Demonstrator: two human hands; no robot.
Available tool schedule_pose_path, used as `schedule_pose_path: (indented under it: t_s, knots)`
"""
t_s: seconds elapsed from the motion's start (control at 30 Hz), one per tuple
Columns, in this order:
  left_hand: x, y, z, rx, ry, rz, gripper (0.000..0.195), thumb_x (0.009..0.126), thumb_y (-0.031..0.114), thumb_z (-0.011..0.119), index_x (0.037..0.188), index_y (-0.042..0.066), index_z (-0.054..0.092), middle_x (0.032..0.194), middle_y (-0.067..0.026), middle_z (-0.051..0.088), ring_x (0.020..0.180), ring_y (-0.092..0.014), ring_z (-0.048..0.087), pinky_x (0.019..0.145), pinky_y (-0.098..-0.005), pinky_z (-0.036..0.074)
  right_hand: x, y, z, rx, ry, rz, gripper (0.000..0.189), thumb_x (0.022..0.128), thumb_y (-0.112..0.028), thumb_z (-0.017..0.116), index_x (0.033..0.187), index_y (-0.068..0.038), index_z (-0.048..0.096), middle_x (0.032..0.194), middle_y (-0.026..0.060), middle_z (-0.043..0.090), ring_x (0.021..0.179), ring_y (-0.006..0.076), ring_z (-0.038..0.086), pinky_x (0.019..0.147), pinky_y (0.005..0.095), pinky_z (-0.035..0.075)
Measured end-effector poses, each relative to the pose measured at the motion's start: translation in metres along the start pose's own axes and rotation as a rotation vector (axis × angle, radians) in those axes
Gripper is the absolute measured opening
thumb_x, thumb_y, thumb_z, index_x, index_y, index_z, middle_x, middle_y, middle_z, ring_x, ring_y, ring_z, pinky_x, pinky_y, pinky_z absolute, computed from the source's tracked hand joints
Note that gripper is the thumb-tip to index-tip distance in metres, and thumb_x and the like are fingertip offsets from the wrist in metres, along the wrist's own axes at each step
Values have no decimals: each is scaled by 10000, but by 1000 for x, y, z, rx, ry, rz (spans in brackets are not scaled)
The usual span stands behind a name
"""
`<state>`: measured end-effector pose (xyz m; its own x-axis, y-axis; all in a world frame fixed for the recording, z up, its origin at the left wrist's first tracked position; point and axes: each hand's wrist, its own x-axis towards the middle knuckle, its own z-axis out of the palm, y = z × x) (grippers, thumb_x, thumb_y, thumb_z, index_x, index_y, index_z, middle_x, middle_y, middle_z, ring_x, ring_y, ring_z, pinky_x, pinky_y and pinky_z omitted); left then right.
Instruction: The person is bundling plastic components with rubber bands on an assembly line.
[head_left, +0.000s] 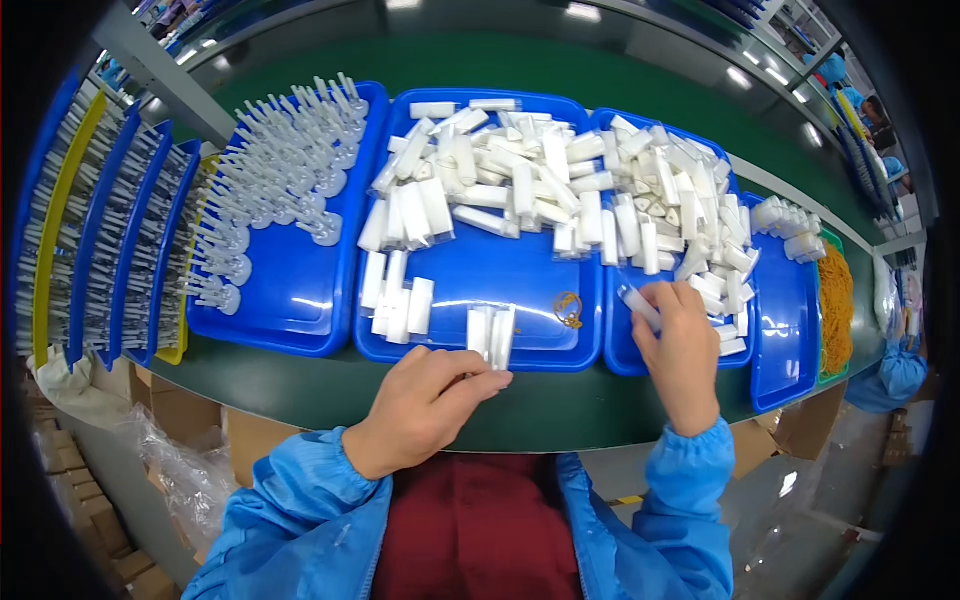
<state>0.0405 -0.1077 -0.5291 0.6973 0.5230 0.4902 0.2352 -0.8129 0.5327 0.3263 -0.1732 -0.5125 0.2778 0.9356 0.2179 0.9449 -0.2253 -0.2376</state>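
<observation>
Between the thumb and fingers of my left hand (435, 401) is a small bundle of white plastic-wrapped pieces (490, 336), held upright over the front rim of the middle blue tray (510, 285). My right hand (681, 349) pinches a single white wrapped piece (641, 309) above the blue tray (622, 360) to the right. Heaps of similar white wrapped pieces (487, 161) fill the far part of the middle tray, and another pile (667, 180) lies in the right tray. A few tan rubber bands (568, 309) rest near the middle tray's front right corner.
On the left, a blue tray (289, 315) carries many clear plastic stemmed parts (292, 150), beside upright blue and yellow trays (112, 240). At right are a blue tray (784, 352) with bundled white pieces (787, 225) and a green tray of rubber bands (834, 311). Cardboard boxes (259, 442) stand below the table.
</observation>
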Motion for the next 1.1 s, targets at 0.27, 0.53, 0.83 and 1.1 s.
schedule_pose_path:
  t_s: [0.27, 0.53, 0.83, 1.1]
  knots:
    - [4, 8, 1, -71, -47, 49, 349, 770, -2, 714, 1094, 123, 754, 995, -15, 685, 699, -140, 579, 614, -289, 390, -7, -28, -7, 1160, 54, 301, 527, 981, -61, 600, 1471, -24, 409, 960, 53, 658, 855, 104, 633, 758, 250, 518]
    - [9, 25, -13, -128, -93, 139, 323, 804, 79, 718, 1119, 128, 766, 1023, 11, 686, 675, -101, 540, 616, -270, 362, -12, -76, 6, 1381, -205, 358, 431, 1025, -197, 552, 1420, -30, 506, 949, 90, 690, 913, 154, 654, 877, 305, 494]
    - [14, 26, -18, -87, -93, 119, 306, 757, 111, 738, 1060, 134, 770, 981, 22, 678, 679, -104, 543, 610, -274, 359, -27, -76, 12, 1233, -178, 237, 358, 948, -102, 681, 1289, -7, 630, 1010, 51, 637, 893, 122, 605, 833, 264, 480]
    - [-12, 21, -7, -232, 113, -111, 830, 694, 205, 919, 1412, 99, 516, 1370, -142, 496, 983, -235, 635, 810, -353, 515, -63, -90, 14, 1188, 54, 55, 396, 864, -80, 763, 1229, 27, 655, 1074, 133, 627, 979, 231, 591, 861, 314, 482]
